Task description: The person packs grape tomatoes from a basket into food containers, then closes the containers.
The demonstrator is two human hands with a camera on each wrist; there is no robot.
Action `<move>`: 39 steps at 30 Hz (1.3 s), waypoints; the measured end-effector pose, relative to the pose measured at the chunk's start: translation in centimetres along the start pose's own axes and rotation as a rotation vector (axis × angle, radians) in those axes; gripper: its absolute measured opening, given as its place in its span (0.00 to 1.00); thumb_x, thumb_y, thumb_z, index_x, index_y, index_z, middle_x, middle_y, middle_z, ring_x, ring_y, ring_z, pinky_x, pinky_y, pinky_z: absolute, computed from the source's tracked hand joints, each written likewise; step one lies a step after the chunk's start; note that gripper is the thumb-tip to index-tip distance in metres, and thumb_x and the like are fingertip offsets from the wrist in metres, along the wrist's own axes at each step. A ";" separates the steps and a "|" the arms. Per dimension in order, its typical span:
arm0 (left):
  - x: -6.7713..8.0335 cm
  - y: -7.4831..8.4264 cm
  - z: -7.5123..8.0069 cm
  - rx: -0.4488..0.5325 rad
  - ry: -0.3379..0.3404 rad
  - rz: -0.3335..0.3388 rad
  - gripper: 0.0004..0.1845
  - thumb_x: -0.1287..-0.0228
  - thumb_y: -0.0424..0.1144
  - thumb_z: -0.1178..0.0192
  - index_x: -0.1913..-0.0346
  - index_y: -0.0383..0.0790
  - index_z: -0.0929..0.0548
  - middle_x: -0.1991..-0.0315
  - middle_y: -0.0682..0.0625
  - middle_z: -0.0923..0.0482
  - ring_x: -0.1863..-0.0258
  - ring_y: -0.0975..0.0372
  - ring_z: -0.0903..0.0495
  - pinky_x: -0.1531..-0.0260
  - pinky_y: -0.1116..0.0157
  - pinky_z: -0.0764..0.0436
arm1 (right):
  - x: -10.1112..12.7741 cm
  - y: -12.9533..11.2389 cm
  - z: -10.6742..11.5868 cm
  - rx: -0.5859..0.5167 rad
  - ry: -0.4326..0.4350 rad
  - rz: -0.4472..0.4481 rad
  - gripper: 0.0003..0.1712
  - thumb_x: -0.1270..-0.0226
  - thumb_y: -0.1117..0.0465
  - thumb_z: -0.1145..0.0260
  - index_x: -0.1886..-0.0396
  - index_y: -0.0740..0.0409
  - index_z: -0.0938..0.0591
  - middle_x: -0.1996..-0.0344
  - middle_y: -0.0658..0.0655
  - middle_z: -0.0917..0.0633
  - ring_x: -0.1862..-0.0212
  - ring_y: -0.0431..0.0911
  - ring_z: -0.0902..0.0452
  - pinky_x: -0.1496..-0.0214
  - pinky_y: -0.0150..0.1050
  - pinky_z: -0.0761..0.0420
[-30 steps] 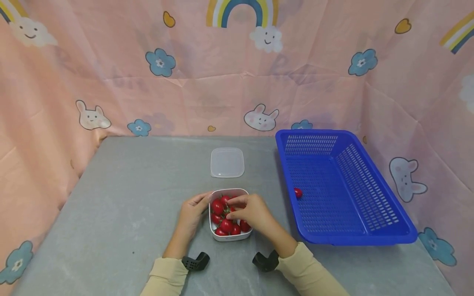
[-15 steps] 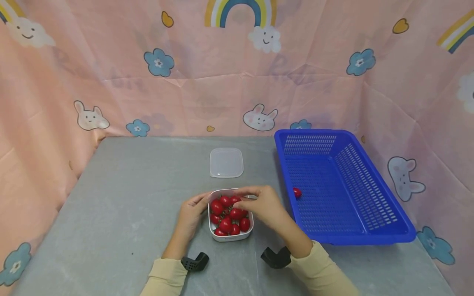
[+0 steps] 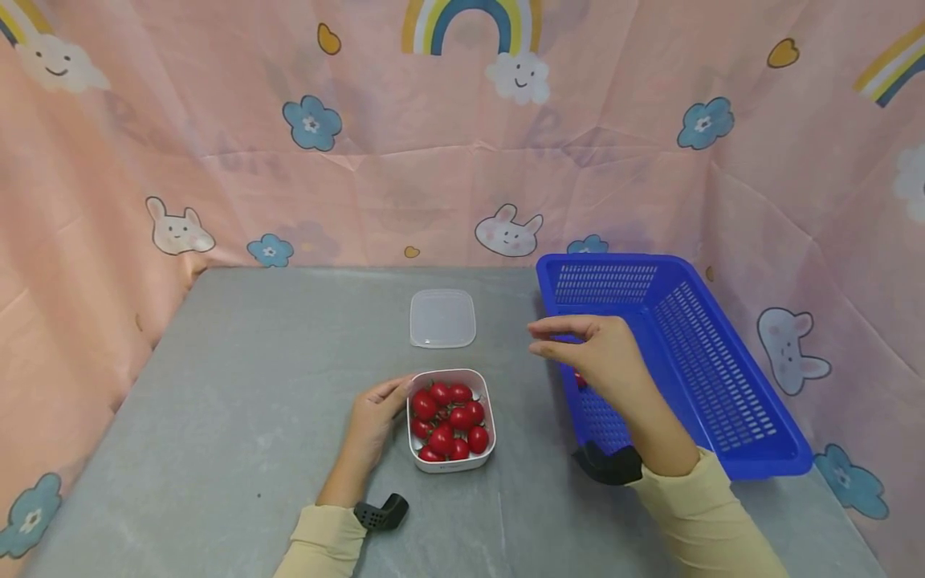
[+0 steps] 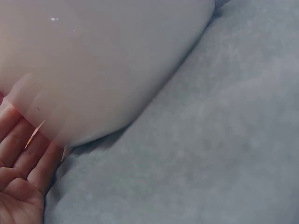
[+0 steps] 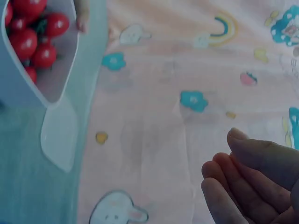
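Observation:
A small white box (image 3: 488, 401) of red cherry tomatoes (image 3: 448, 417) stands on the grey table, near the front middle. My left hand (image 3: 376, 413) rests against the box's left side; in the left wrist view its fingers (image 4: 23, 154) lie straight along the white wall (image 4: 103, 60). My right hand (image 3: 538, 339) hovers in the air at the left rim of the blue basket (image 3: 723, 369), thumb and fingers drawn close together. No tomato shows between them in the head view or in the right wrist view (image 5: 243, 177). One tomato (image 3: 580, 379) lies in the basket, partly hidden behind that hand.
The box's clear lid (image 3: 442, 318) lies flat behind the box. The basket fills the table's right side. Pink cartoon-printed cloth (image 3: 217, 160) walls in the back and both sides. Bare grey tabletop (image 3: 253, 361) stretches to the left.
My right hand has lifted out of the tomato box and travelled right and up to the basket's left rim. The left hand and the box have stayed put.

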State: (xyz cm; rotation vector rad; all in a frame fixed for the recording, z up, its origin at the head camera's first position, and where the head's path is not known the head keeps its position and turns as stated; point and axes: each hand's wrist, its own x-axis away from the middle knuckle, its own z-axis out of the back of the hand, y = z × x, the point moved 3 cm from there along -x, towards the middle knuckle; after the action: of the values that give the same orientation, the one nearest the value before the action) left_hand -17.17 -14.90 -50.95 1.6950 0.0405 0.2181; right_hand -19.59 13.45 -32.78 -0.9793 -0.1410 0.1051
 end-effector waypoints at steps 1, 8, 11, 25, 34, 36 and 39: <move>0.0 0.0 0.0 -0.003 -0.004 -0.002 0.18 0.34 0.38 0.35 0.49 0.26 0.16 0.59 0.56 0.11 0.55 0.72 0.17 0.52 0.73 0.19 | -0.2 0.3 0.6 0.014 0.006 0.001 0.23 0.42 0.47 0.25 0.50 0.51 0.12 0.48 0.54 0.12 0.39 0.49 0.22 0.45 0.44 0.18; 0.1 0.0 -0.1 0.023 0.001 0.014 0.17 0.34 0.37 0.35 0.49 0.25 0.16 0.61 0.58 0.12 0.56 0.71 0.17 0.53 0.73 0.19 | -1.1 2.7 3.7 0.037 0.005 -0.055 0.31 0.42 0.40 0.27 0.45 0.55 0.15 0.45 0.60 0.14 0.34 0.53 0.26 0.30 0.62 0.33; 0.1 0.1 -0.1 0.015 0.007 0.009 0.18 0.34 0.37 0.35 0.49 0.25 0.16 0.61 0.58 0.11 0.57 0.72 0.17 0.54 0.73 0.19 | -1.4 3.6 4.3 0.032 0.010 -0.076 0.33 0.42 0.40 0.27 0.44 0.56 0.15 0.45 0.61 0.14 0.35 0.54 0.25 0.30 0.62 0.33; 0.1 0.0 -0.2 0.045 -0.009 -0.002 0.19 0.33 0.37 0.36 0.48 0.23 0.18 0.60 0.58 0.12 0.58 0.72 0.16 0.54 0.73 0.18 | -4.5 8.0 5.9 0.092 -0.064 -0.111 0.33 0.39 0.41 0.28 0.42 0.60 0.17 0.41 0.65 0.17 0.31 0.60 0.31 0.29 0.66 0.38; 0.2 0.0 -0.2 0.029 0.001 0.003 0.19 0.34 0.38 0.36 0.48 0.24 0.17 0.61 0.58 0.12 0.58 0.72 0.16 0.54 0.73 0.18 | -5.6 10.7 5.5 0.103 -0.134 -0.147 0.32 0.37 0.42 0.30 0.40 0.57 0.18 0.40 0.64 0.18 0.31 0.61 0.31 0.29 0.68 0.38; 0.1 0.0 -0.2 0.030 -0.006 -0.006 0.19 0.34 0.38 0.36 0.49 0.24 0.16 0.61 0.58 0.12 0.57 0.72 0.16 0.54 0.73 0.18 | -5.7 11.1 5.4 0.093 -0.146 -0.152 0.32 0.38 0.42 0.30 0.40 0.57 0.18 0.40 0.64 0.18 0.32 0.60 0.30 0.29 0.67 0.38; 0.0 -0.1 -0.2 0.030 -0.007 -0.018 0.18 0.34 0.38 0.36 0.50 0.24 0.16 0.62 0.60 0.12 0.57 0.72 0.16 0.54 0.73 0.18 | -5.9 11.4 5.2 0.079 -0.172 -0.160 0.32 0.38 0.43 0.29 0.40 0.56 0.18 0.41 0.63 0.17 0.32 0.60 0.30 0.29 0.68 0.38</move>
State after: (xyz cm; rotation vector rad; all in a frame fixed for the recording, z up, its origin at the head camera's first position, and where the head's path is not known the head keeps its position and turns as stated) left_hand -17.15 -14.71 -51.05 1.7245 0.0536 0.1992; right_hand -26.54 23.11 -39.87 -0.8767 -0.3696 0.0478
